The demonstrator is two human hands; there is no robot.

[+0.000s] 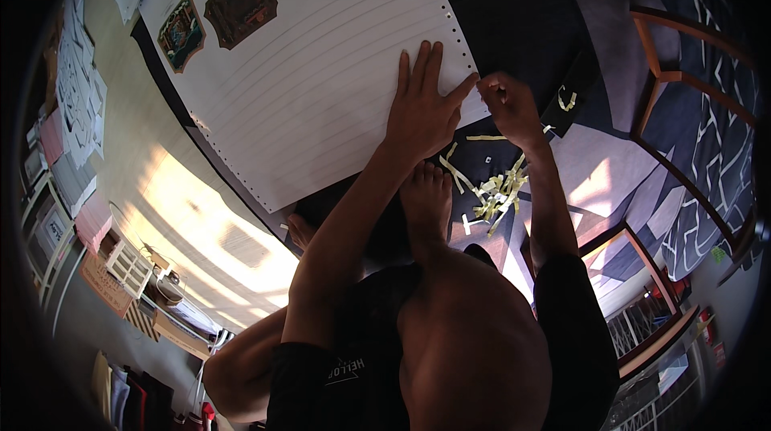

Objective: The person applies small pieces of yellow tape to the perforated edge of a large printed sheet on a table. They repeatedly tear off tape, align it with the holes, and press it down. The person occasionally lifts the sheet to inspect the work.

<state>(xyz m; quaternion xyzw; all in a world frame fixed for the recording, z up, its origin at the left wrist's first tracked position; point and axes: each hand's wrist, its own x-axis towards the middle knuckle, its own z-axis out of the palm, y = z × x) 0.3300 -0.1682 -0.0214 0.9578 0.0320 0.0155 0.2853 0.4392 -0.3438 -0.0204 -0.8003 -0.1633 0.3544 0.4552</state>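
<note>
My left hand (423,106) lies flat, fingers spread, on the right edge of a large white sheet (321,86) with faint cut lines and a row of holes along its border. My right hand (507,106) pinches the sheet's right edge just beside the left thumb, fingers closed on what looks like a thin strip of it. The sheet lies on a dark mat (514,14) on the floor. Ornate brown printed shapes (239,4) sit at the sheet's far end. A heap of thin yellowish paper strips (491,190) lies on the mat next to my bare foot (426,202).
A single curled strip (567,99) lies to the right on the mat. A wooden chair frame (683,78) stands at the right over a patterned blue rug. Stacked papers (76,86) are at the left, with a shelf of small items (152,278) at the lower left.
</note>
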